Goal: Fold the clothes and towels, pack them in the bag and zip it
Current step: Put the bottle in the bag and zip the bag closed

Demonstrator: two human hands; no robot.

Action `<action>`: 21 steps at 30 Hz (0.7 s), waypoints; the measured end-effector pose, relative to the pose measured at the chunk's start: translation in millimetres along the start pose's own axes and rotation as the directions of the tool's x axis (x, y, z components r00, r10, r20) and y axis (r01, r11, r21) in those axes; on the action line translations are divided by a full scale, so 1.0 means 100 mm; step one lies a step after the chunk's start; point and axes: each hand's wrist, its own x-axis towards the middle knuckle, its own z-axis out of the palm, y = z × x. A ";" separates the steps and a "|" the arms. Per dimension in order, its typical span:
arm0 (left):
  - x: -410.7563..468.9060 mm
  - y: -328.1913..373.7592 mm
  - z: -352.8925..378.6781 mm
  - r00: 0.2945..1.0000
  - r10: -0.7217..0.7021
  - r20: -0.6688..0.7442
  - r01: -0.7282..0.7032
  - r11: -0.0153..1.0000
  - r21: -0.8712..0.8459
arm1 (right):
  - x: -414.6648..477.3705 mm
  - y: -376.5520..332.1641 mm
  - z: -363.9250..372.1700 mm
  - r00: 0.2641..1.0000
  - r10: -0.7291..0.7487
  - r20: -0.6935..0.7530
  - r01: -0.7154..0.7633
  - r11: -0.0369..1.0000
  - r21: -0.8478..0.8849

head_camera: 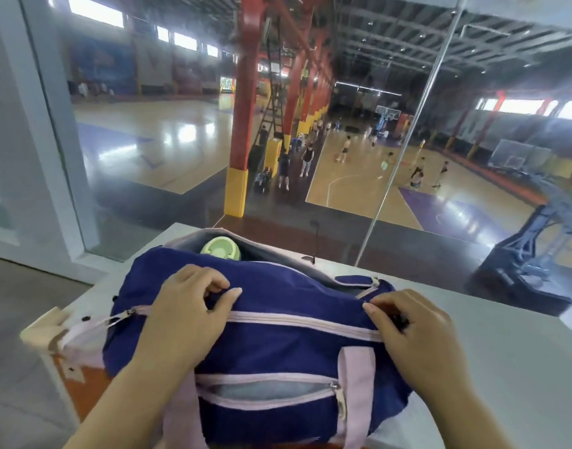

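Observation:
A navy duffel bag (pixel 271 348) with pale pink zips and straps lies on a white table (pixel 504 367). Its top zip (pixel 297 322) runs between my hands and looks closed along that stretch. My left hand (pixel 187 306) presses on the bag's upper left and pinches the fabric beside the zip. At the zip's right end, my right hand (pixel 414 328) grips the bag, fingers curled around something dark. The far side gapes open, showing a grey lining and a light green bottle cap (pixel 220 251). A front pocket zip (pixel 265 387) stands partly open.
The table ends at a glass wall (pixel 181 140) that overlooks a basketball hall with several people far below. A white frame post (pixel 35 140) stands at the left. The table's left corner (pixel 41 332) is close to the bag's end.

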 end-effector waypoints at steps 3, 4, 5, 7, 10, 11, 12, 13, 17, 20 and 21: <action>0.14 0.33 0.24 0.984 0.164 0.075 -0.163 0.986 -0.020 | 0.11 0.22 -0.05 0.991 0.134 0.023 -0.132 0.990 -0.049; 0.19 0.44 0.34 0.972 0.208 0.106 -0.206 0.978 -0.030 | 0.15 0.28 -0.07 0.983 0.178 0.052 -0.175 0.982 -0.071; 0.24 0.54 0.44 0.959 0.247 0.140 -0.242 0.969 -0.046 | 0.19 0.34 -0.08 0.972 0.219 0.087 -0.211 0.973 -0.091; 0.34 0.74 0.68 0.926 0.307 0.218 -0.296 0.952 -0.083 | 0.28 0.44 -0.08 0.946 0.288 0.149 -0.274 0.955 -0.110; 0.49 1.02 1.03 0.874 0.339 0.348 -0.329 0.940 -0.089 | 0.42 0.56 -0.02 0.911 0.347 0.222 -0.334 0.938 -0.096; 0.54 1.09 1.15 0.858 0.327 0.396 -0.332 0.941 -0.057 | 0.47 0.60 0.01 0.897 0.360 0.257 -0.353 0.933 -0.076; 0.59 1.15 1.25 0.841 0.302 0.449 -0.330 0.944 -0.016 | 0.52 0.63 0.05 0.881 0.370 0.294 -0.376 0.926 -0.036; 0.63 1.19 1.35 0.823 0.272 0.499 -0.327 0.945 0.025 | 0.56 0.66 0.07 0.866 0.374 0.331 -0.400 0.916 0.011; 0.74 1.26 1.61 0.757 0.177 0.629 -0.315 0.942 0.114 | 0.65 0.74 0.14 0.848 0.346 0.401 -0.415 0.905 0.096; 0.77 1.32 1.70 0.742 0.132 0.657 -0.254 0.963 0.093 | 0.67 0.82 0.17 0.861 0.342 0.376 -0.419 0.897 0.143; 0.78 1.33 1.71 0.752 0.111 0.650 -0.210 0.975 0.076 | 0.66 0.84 0.18 0.866 0.339 0.368 -0.422 0.890 0.173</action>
